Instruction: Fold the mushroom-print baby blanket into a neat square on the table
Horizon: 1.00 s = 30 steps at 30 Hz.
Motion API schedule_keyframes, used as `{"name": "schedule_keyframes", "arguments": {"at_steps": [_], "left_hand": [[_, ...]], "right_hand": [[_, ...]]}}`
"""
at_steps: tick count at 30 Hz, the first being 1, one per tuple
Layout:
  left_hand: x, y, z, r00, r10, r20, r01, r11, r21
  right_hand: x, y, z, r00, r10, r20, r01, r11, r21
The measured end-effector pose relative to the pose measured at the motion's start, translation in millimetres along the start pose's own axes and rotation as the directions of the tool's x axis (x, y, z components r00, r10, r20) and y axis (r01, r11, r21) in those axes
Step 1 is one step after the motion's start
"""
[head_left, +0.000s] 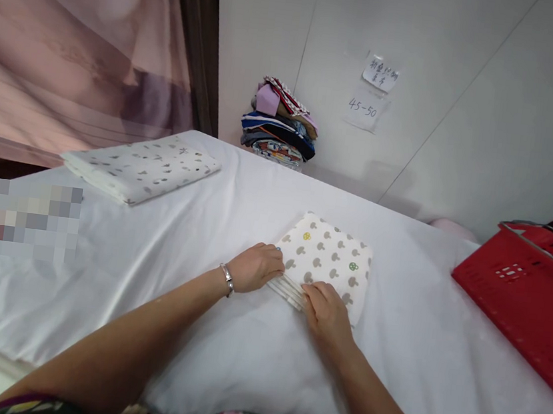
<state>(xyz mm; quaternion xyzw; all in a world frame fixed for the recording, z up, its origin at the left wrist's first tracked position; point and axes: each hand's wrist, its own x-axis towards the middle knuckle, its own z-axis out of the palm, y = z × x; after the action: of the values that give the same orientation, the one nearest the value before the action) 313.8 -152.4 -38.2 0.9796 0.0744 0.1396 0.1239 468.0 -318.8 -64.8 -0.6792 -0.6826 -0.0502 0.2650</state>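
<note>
A small folded cloth, cream with grey mushroom prints, lies on the white sheet in front of me. My left hand, a silver bracelet on its wrist, has its fingers curled onto the cloth's near left edge. My right hand rests on the near edge, fingers bent and pressed against the stacked folds. Both hands grip the same edge, close together.
A larger folded white cloth with grey prints lies at the back left. A pile of coloured fabrics sits against the wall. A red plastic basket stands at the right. Two paper notes are stuck on the wall.
</note>
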Motion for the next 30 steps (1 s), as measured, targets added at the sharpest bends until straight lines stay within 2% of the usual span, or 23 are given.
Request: {"name": "schedule_keyframes", "arguments": {"at_steps": [5, 12, 16, 22, 30], "left_hand": [[0.6, 2.0, 3.7, 0.999, -0.027, -0.018, 0.028, 0.999, 0.043], [-0.3, 2.6, 4.9, 0.999, 0.001, -0.051, 0.001, 0.999, 0.047], [0.4, 3.6, 5.1, 0.997, 0.002, -0.073, -0.001, 1.000, 0.018], [-1.6, 4.2, 5.5, 0.995, 0.033, -0.090, -0.034, 0.999, -0.018], [-3.1, 4.7, 4.6, 0.997, 0.071, -0.020, -0.070, 0.997, 0.038]], "right_hand": [[-1.4, -0.7, -0.6, 0.999, -0.036, 0.001, 0.036, 0.998, -0.044], [-1.4, -1.3, -4.0, 0.997, -0.072, 0.043, 0.074, 0.996, -0.057], [-1.7, -0.9, -2.8, 0.994, -0.111, 0.000, 0.111, 0.993, -0.041], [-4.0, -2.0, -1.6, 0.992, -0.096, -0.082, 0.098, 0.995, 0.013], [-3.3, -1.6, -2.4, 0.994, -0.102, -0.033, 0.102, 0.995, -0.025]]}}
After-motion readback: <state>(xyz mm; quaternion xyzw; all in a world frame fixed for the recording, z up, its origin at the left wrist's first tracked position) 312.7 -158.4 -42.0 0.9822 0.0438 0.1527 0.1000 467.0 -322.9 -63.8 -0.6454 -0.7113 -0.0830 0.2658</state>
